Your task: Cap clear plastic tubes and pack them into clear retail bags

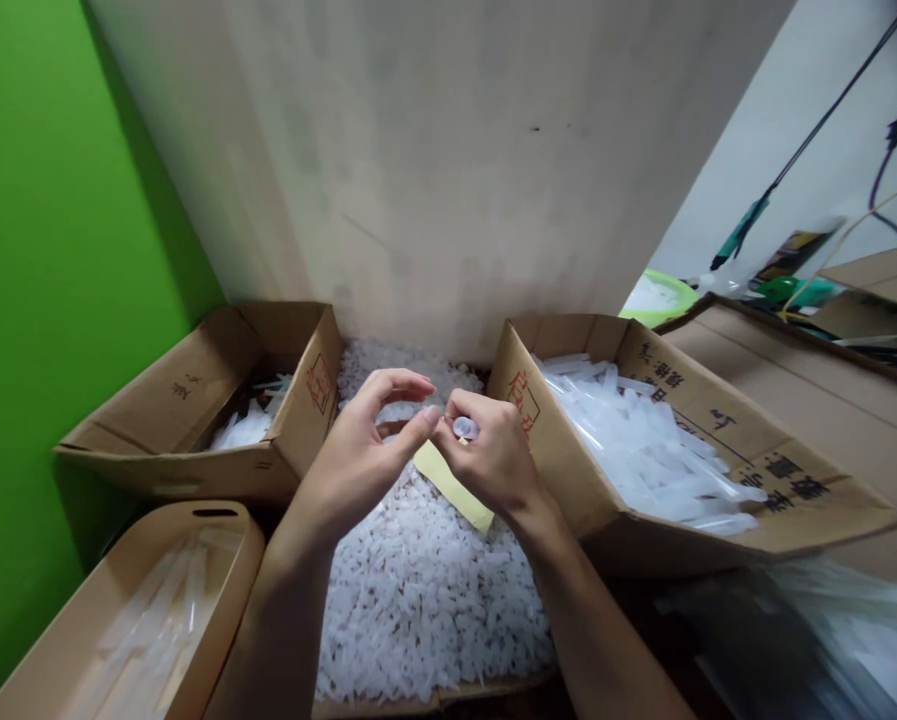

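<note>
My right hand (493,455) is closed around a translucent plastic tube (464,428), whose round end shows between the curled fingers. The rest of the tube is hidden in the fist. Beside it, my left hand (380,430) has its thumb and fingers curved and apart, with no object visible between them. Its thumb tip comes close to the right fingers; whether they touch, I cannot tell. Under both hands lies a heap of small whitish plastic pieces (425,590), with a strip of yellow paper (454,485) on top.
A cardboard box (560,470) of long translucent tubes (643,440) stands at right. On the left, another cardboard box (193,465) holds some clear pieces, and a tan bin (249,560) in front contains several tubes. A pale board (448,180) rises behind; a green surface (35,300) borders the left.
</note>
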